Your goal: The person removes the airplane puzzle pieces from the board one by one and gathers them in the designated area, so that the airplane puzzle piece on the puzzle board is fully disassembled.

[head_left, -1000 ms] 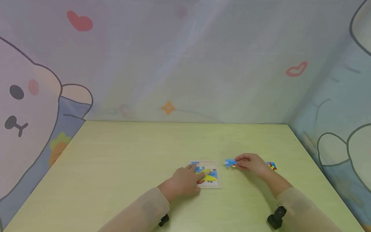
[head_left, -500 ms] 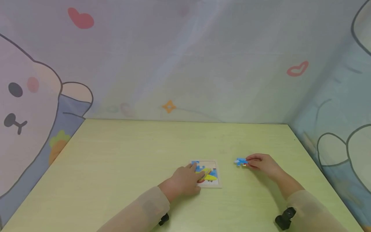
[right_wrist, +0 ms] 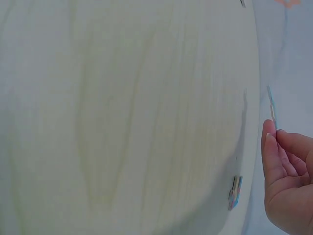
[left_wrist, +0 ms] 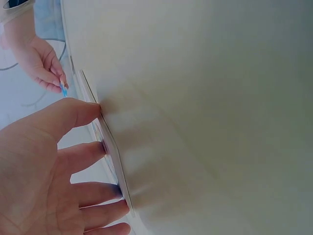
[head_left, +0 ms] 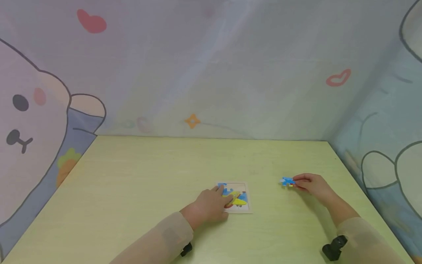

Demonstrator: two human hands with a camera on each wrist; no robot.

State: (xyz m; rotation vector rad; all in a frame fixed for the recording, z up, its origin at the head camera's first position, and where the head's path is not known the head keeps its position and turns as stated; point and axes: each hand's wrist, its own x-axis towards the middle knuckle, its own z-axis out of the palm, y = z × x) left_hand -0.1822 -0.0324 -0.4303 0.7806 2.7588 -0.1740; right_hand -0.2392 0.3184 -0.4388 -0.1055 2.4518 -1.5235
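Note:
My left hand (head_left: 208, 206) rests on the left side of a small framed jigsaw puzzle (head_left: 238, 211) that lies flat on the table. The picture in it shows a yellow plane on blue; a bare strip shows near the top. In the left wrist view the fingers are spread over the puzzle, with the thumb (left_wrist: 88, 112) at its edge. Off to the right, my right hand (head_left: 314, 187) pinches a blue puzzle piece (head_left: 287, 181) between thumb and fingertips, raised above the table. The right wrist view shows this piece (right_wrist: 272, 107) nearly edge-on.
More puzzle pieces (right_wrist: 235, 193) lie on the table near the right hand in the right wrist view; the hand hides them in the head view. The pale wooden table (head_left: 148, 172) ends at a printed cloth backdrop (head_left: 211, 73) behind and at both sides.
My right hand has moved to the right, away from the puzzle, carrying the blue piece. The loose pieces at right are now covered from the head view. My left hand stays put.

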